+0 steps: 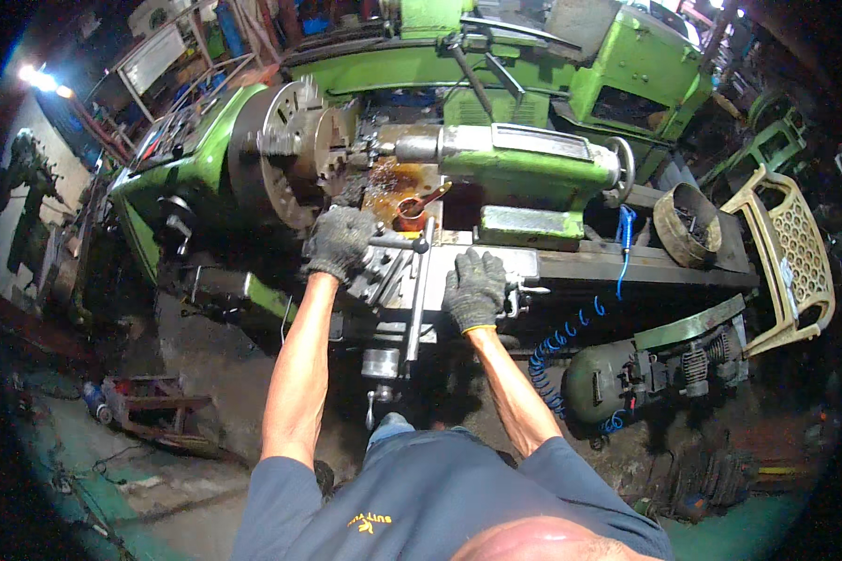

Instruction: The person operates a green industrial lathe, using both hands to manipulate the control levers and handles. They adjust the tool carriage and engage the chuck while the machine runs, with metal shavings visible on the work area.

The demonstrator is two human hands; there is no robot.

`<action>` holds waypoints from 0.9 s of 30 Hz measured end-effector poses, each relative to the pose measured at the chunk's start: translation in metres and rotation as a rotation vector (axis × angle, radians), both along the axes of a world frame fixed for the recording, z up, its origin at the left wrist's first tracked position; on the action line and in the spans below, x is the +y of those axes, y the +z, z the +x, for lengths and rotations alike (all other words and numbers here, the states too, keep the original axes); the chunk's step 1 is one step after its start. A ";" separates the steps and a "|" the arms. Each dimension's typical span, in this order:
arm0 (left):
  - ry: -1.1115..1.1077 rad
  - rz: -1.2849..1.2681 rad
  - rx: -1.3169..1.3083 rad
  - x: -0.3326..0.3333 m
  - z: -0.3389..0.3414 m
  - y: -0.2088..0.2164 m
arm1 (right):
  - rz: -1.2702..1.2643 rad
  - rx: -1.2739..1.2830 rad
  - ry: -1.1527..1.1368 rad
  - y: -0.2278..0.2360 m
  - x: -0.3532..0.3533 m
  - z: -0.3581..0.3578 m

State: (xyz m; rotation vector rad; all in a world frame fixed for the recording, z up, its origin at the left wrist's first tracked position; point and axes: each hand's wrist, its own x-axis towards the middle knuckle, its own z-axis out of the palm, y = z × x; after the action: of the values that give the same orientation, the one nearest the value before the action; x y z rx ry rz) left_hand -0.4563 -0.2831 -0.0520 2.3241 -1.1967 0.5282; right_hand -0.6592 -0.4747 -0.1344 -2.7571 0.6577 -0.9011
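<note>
Both of my hands wear dark grey knit gloves and rest at a green metal lathe. My left hand (340,245) is curled over the tool post area, just below the large round chuck (281,154); what lies under its fingers is hidden. Right beside it a dark lever with a round knob (420,246) points to the right. My right hand (475,292) lies with fingers stretched on the flat metal of the carriage (454,254). Between the hands a long steel bar (422,299) runs toward me. Beyond it sits a small can (409,217) with a red-handled brush (434,194).
The green tailstock (533,159) with its handwheel (620,170) stands on the right. A round metal tub (685,224) sits on the bed's right end, near a beige plastic chair (786,257). A blue coiled hose (544,369) hangs by an air compressor (599,383).
</note>
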 end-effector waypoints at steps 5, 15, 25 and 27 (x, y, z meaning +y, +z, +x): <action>-0.068 -0.004 -0.254 0.000 0.000 -0.001 | 0.033 0.081 0.008 0.004 0.000 -0.002; -0.033 0.022 -0.146 0.001 -0.012 0.016 | -0.035 -0.030 0.013 0.001 0.000 -0.001; -0.040 0.021 -0.198 0.001 -0.007 0.008 | -0.020 -0.026 0.022 0.001 0.001 -0.001; -0.029 -0.038 -0.081 -0.001 -0.008 0.010 | -0.023 -0.039 0.022 0.001 0.000 -0.001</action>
State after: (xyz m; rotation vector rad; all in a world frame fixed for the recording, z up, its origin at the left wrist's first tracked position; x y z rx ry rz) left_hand -0.4646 -0.2839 -0.0421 2.2700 -1.2445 0.6341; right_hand -0.6606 -0.4746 -0.1333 -2.7530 0.6135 -0.9613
